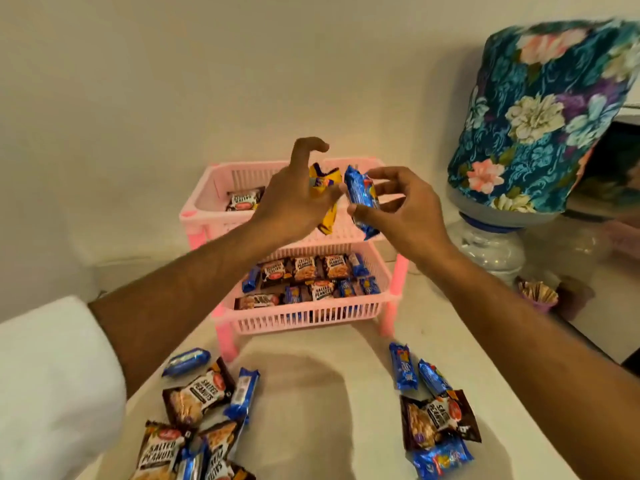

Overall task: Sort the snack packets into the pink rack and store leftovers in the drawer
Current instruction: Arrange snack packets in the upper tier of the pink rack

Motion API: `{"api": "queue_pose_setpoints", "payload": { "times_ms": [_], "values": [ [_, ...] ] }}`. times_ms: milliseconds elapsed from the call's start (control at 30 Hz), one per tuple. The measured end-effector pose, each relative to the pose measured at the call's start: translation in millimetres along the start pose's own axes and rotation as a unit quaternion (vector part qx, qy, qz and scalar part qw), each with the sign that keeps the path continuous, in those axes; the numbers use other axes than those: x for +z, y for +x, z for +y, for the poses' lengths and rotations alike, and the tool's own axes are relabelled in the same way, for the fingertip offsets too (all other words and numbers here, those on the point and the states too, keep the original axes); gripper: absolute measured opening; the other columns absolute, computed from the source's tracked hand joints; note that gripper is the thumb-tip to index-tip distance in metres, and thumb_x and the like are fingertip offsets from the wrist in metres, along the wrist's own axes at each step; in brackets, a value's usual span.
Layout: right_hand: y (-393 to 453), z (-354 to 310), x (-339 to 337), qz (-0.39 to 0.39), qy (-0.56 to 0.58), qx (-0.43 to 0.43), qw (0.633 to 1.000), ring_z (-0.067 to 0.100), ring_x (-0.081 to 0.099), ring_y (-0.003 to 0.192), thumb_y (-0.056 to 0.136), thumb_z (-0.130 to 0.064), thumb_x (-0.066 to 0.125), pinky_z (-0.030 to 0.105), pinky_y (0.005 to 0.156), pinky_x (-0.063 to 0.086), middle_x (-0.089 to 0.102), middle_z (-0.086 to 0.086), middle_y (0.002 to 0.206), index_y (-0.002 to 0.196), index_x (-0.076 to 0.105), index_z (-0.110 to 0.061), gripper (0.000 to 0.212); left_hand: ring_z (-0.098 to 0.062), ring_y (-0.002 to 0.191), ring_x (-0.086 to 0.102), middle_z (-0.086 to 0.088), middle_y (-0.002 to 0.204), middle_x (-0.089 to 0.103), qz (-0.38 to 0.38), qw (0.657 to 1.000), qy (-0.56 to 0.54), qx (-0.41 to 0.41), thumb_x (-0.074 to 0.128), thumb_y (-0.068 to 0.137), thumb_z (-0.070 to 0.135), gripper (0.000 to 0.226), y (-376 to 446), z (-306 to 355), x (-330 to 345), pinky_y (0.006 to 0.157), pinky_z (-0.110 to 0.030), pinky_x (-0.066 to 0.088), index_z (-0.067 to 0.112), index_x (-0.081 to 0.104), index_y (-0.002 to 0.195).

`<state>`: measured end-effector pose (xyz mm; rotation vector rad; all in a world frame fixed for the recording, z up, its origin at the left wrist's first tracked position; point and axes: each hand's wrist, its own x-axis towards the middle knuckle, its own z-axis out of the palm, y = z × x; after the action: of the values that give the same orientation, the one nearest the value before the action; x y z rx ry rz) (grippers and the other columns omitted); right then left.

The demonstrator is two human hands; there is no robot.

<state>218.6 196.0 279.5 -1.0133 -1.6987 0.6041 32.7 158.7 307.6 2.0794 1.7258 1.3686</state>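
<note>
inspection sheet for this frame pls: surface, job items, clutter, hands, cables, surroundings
Surface: pale table, loose packets in two heaps at the near edge.
Job's things: pink rack, two tiers; top tier shows one peanut packet; bottom tier holds many peanut and blue packets. Drawer: nothing seen.
Clutter: small cup of sticks right of the rack.
Grippers: left hand grips a yellow packet; right hand pinches a blue packet; both over the top tier.
Cables: nothing seen.
Surroundings: plain wall; water jug under a floral cover at right.
</note>
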Motion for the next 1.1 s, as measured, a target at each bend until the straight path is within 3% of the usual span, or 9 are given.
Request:
{"api": "queue_pose_setpoints", "payload": {
  "times_ms": [133,200,300,467,533,600,733,967,1100],
  "values": [
    [56,-9,4,-0.001,-0.036,0.007,0.999,0.006,0.07,0.079,0.069,-0.035,0.089,0.024,0.055,0.06,0.069,-0.009,0.1,0.119,0.064,-0.033,0.056,-0.011,0.044,0.05,0.001,0.063,0.055,0.002,0.999,0.017,0.043,0.055,0.098,0.03,0.021,48,-5,4,0.037,-0.019,0.036,0.027,0.044,0.115],
    [83,-4,8,-0.013,-0.043,0.031,0.999,0.009,0.07,0.08,0.067,-0.03,0.089,0.027,0.056,0.062,0.07,-0.004,0.098,0.113,0.064,-0.034,0.052,-0.012,0.049,0.052,0.001,0.065,0.056,-0.003,1.0,0.022,0.009,0.054,0.098,0.033,0.013,70,-10,12,0.036,-0.013,0.034,0.028,0.048,0.107],
    [118,13,17,-0.047,-0.085,0.09,0.991,0.016,0.069,0.086,0.065,-0.024,0.087,0.04,0.068,0.064,0.068,0.0,0.104,0.107,0.061,-0.029,0.049,-0.016,0.058,0.06,0.0,0.076,0.062,0.0,0.994,-0.013,-0.109,0.059,0.093,0.041,0.021,97,-25,25,0.047,-0.025,0.05,0.024,0.051,0.103],
    [163,42,32,-0.144,-0.174,0.13,0.965,0.025,0.069,0.079,0.067,-0.02,0.086,0.045,0.061,0.064,0.065,0.007,0.087,0.094,0.066,-0.01,0.035,-0.03,0.062,0.069,-0.017,0.076,0.072,-0.033,0.968,-0.028,-0.247,0.058,0.096,0.038,0.032,129,-57,48,0.057,-0.038,0.061,0.01,0.061,0.079],
    [179,53,40,-0.182,-0.197,0.13,0.954,0.026,0.071,0.074,0.065,-0.02,0.088,0.045,0.057,0.064,0.069,0.013,0.088,0.092,0.069,-0.004,0.037,-0.033,0.071,0.072,-0.019,0.08,0.074,-0.058,0.963,0.009,-0.264,0.059,0.095,0.039,0.041,143,-72,60,0.066,-0.04,0.062,0.001,0.069,0.084],
    [195,64,49,-0.209,-0.229,0.116,0.944,0.026,0.072,0.07,0.061,-0.022,0.091,0.043,0.054,0.063,0.071,0.015,0.086,0.088,0.07,-0.003,0.039,-0.031,0.076,0.069,-0.015,0.082,0.071,-0.077,0.959,0.076,-0.26,0.064,0.09,0.044,0.044,156,-85,72,0.069,-0.036,0.06,-0.001,0.067,0.091],
    [225,88,71,-0.292,-0.292,0.107,0.905,0.026,0.07,0.057,0.065,-0.026,0.091,0.03,0.039,0.055,0.068,0.013,0.072,0.075,0.061,-0.005,0.038,-0.022,0.069,0.054,-0.003,0.064,0.051,-0.125,0.941,0.202,-0.241,0.064,0.088,0.05,0.044,181,-109,93,0.047,-0.026,0.034,0.01,0.053,0.073],
    [253,114,100,-0.352,-0.329,0.11,0.87,0.026,0.067,0.059,0.082,-0.024,0.08,0.033,0.049,0.06,0.064,0.013,0.077,0.079,0.058,-0.008,0.028,-0.032,0.108,0.059,-0.016,0.112,0.065,-0.161,0.92,0.309,-0.179,0.053,0.096,0.049,0.051,202,-144,121,0.075,-0.03,0.04,0.002,0.059,0.115],
    [256,119,101,-0.384,-0.331,0.114,0.855,0.031,0.075,0.073,0.092,-0.037,0.069,0.04,0.069,0.064,0.07,0.014,0.092,0.099,0.066,-0.005,0.033,-0.032,0.102,0.058,-0.018,0.107,0.06,-0.197,0.911,0.315,-0.181,0.047,0.1,0.042,0.045,203,-149,129,0.071,-0.032,0.042,0.002,0.058,0.115]
  ]
}}
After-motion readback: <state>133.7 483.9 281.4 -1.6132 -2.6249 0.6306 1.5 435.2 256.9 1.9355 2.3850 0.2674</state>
